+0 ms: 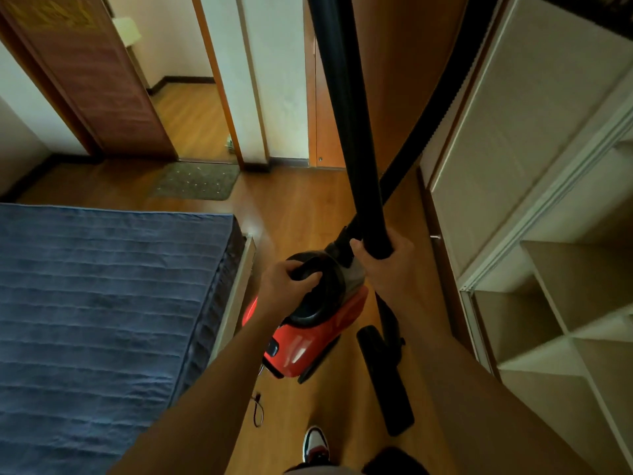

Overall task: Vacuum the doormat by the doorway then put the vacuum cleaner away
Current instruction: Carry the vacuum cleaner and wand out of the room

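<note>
Beneath left hand (284, 289), vacuum (308, 344) handle hides; right hand (387, 269) grips wand (352, 132).

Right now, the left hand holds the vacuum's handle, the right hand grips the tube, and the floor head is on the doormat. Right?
Not the last part. The head view shows the floor head near the shoe, well away from the doormat. The rest holds.

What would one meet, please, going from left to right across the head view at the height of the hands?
Blue mattress → left hand, gripping the red vacuum cleaner by its handle → right hand, gripping the black wand → open white shelves.
</note>
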The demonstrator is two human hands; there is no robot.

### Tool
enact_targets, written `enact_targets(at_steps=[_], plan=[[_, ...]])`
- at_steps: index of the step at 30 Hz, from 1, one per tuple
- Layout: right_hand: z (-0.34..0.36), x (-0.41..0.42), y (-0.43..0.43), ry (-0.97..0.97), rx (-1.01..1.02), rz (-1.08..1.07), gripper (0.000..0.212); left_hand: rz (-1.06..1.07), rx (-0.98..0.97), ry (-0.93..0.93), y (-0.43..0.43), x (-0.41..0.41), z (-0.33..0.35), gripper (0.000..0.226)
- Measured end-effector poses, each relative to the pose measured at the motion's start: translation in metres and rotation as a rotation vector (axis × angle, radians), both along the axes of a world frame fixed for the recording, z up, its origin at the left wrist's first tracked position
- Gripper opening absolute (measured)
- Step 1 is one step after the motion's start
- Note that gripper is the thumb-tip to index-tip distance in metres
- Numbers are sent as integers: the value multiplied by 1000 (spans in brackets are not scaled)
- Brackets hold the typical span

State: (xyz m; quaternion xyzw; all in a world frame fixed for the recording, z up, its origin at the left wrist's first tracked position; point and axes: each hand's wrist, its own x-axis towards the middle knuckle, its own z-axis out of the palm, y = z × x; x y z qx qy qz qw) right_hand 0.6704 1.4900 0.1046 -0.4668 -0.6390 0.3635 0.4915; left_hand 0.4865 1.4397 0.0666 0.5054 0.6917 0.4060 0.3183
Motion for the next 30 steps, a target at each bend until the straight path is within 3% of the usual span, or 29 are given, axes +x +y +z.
enact_targets(at_steps=[4, 8, 11, 16, 23, 27, 30], plan=[[-3, -16, 61, 16, -2, 16, 14, 19, 4, 39, 60, -21, -2, 15], [-6, -28, 120, 11, 41, 28, 32, 37, -1, 53, 118, -33, -6, 13], [-14, -33, 173, 32, 54, 38, 27, 40, -4, 30, 173, -39, -9, 13], [-25, -38, 289, 48, 57, 42, 36, 58, -37, 1, 279, -40, -18, 15], [-12, -44, 446, 96, -2, 110, 15, 143, -63, -34, 429, -40, -13, 11], [-4, -61, 520, 20, -16, 155, 27, 197, -45, -42, 490, -52, 1, 16], [-1, -80, 562, 10, -33, 195, 20, 238, -31, -58, 527, -65, 10, 16]])
